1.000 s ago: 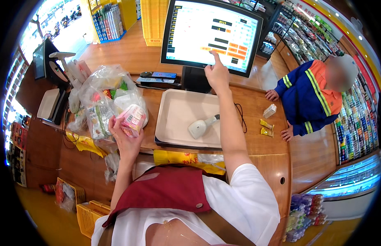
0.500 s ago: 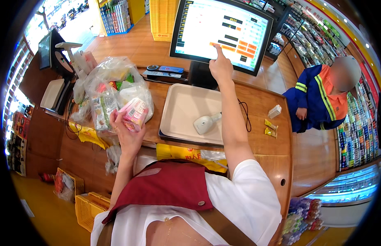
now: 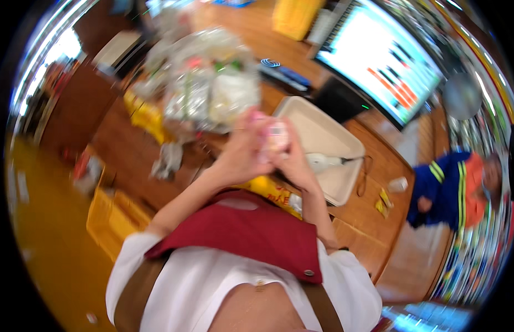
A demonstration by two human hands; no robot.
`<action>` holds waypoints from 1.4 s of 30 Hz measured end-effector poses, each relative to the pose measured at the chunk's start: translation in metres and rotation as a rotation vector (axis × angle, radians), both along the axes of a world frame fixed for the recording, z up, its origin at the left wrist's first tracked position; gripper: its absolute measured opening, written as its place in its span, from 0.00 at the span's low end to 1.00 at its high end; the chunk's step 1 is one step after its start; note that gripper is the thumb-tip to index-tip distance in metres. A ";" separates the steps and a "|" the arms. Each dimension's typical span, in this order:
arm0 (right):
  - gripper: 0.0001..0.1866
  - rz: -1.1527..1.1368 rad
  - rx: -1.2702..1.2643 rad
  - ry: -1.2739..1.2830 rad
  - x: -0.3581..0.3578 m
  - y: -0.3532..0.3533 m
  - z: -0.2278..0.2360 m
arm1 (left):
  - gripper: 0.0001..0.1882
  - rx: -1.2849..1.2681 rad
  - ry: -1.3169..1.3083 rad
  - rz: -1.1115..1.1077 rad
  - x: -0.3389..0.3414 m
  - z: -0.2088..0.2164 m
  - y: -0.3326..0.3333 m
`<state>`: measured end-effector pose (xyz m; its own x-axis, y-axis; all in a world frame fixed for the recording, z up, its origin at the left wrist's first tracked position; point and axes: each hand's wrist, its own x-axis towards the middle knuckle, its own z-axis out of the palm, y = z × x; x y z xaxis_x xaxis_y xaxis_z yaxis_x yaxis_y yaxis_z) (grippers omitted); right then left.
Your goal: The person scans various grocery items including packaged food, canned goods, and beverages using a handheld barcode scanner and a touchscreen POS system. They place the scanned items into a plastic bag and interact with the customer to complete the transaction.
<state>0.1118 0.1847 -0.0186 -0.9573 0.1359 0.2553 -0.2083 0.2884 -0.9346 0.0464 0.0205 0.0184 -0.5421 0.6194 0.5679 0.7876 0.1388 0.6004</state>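
At frame centre, the left hand (image 3: 243, 157) and right hand (image 3: 294, 163) meet above the bench (image 3: 373, 210), fingers of both closed around a small pink packet (image 3: 276, 137), blurred by motion. A clear bag (image 3: 207, 88) of goods lies upper left of the hands, a beige tray (image 3: 323, 133) with a white scanner (image 3: 322, 162) just right, and a yellow packet (image 3: 271, 191) directly below. A monitor (image 3: 387, 58) stands at upper right; another person in blue and orange (image 3: 453, 185) stands at right.

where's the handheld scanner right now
In the head view the white scanner lies on the beige tray, right of centre, just right of the hands holding a pink packet and below the screen.
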 end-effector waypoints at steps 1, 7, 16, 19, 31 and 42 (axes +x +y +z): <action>0.42 0.008 -0.263 -0.090 0.004 -0.007 0.005 | 0.46 -0.032 0.016 -0.007 0.004 0.006 0.001; 0.36 -0.010 -1.031 -0.254 0.008 0.010 0.009 | 0.43 0.179 -0.420 0.432 -0.077 -0.014 -0.001; 0.36 0.088 -1.115 -0.264 -0.193 -0.028 0.028 | 0.15 0.537 -0.309 0.651 -0.212 -0.038 -0.045; 0.31 0.155 -0.988 -0.354 -0.281 -0.037 0.005 | 0.07 0.655 -0.571 0.383 -0.183 -0.005 -0.076; 0.34 -0.170 -0.464 -0.325 -0.288 -0.050 -0.005 | 0.07 0.765 -0.738 0.382 -0.208 -0.065 -0.141; 0.14 -0.210 -0.231 -0.187 -0.132 -0.047 0.033 | 0.17 0.561 -0.659 0.322 -0.188 -0.059 -0.160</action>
<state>-0.0200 0.1374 0.0145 -0.9294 0.3686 0.0180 0.0138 0.0834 -0.9964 -0.1421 -0.1395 -0.0407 -0.9607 0.1101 0.2549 0.2368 -0.1549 0.9591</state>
